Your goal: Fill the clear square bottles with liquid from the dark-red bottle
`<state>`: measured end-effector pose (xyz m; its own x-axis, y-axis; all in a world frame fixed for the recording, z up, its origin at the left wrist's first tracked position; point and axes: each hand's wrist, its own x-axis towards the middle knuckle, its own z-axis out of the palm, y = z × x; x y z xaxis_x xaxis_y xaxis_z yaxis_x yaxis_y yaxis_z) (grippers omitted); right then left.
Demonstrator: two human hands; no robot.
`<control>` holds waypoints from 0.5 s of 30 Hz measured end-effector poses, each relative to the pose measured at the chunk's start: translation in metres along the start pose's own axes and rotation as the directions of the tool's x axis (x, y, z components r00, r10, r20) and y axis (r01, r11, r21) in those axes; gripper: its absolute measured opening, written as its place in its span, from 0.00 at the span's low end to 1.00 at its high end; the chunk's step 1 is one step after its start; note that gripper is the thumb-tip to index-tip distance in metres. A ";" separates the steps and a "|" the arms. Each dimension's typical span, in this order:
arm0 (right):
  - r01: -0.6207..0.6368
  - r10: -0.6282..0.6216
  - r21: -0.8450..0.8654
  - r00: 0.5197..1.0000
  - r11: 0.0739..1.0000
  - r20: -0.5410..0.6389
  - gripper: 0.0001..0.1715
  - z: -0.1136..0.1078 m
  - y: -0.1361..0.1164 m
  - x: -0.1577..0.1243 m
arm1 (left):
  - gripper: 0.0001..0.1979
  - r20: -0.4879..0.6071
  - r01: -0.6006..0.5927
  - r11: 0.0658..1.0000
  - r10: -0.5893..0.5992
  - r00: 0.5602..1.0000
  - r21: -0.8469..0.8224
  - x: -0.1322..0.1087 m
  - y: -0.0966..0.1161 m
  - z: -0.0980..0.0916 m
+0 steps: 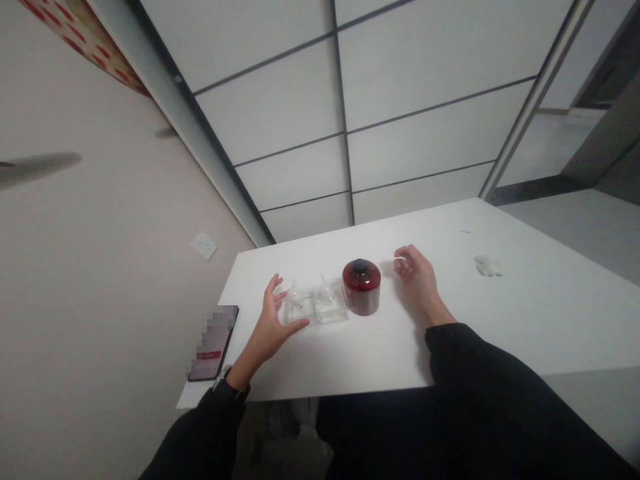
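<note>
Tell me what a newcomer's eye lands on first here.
The dark red round jar with its black lid stands out at the middle of the white table. Just left of it sits a clear tray of small glass pieces, with the left hand open at its edge. The right hand rests on the table to the jar's right, holding nothing.

Jar (361,287) right of tray (316,308), on table (525,313)
</note>
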<state>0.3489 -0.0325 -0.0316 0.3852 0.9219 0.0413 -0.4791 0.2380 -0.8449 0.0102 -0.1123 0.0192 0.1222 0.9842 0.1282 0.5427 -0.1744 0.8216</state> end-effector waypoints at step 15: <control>0.047 0.082 -0.364 0.940 0.930 0.330 0.31 0.023 -0.004 -0.027 | 0.61 -0.129 0.026 0.996 -0.038 0.991 -0.089 -0.001 -0.021 0.037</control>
<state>0.3224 -0.0516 -0.0173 0.0627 0.9874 0.1454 -0.1402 0.1530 -0.9782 0.0292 -0.1106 -0.0183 -0.0069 0.9858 0.1677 0.4697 -0.1448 0.8709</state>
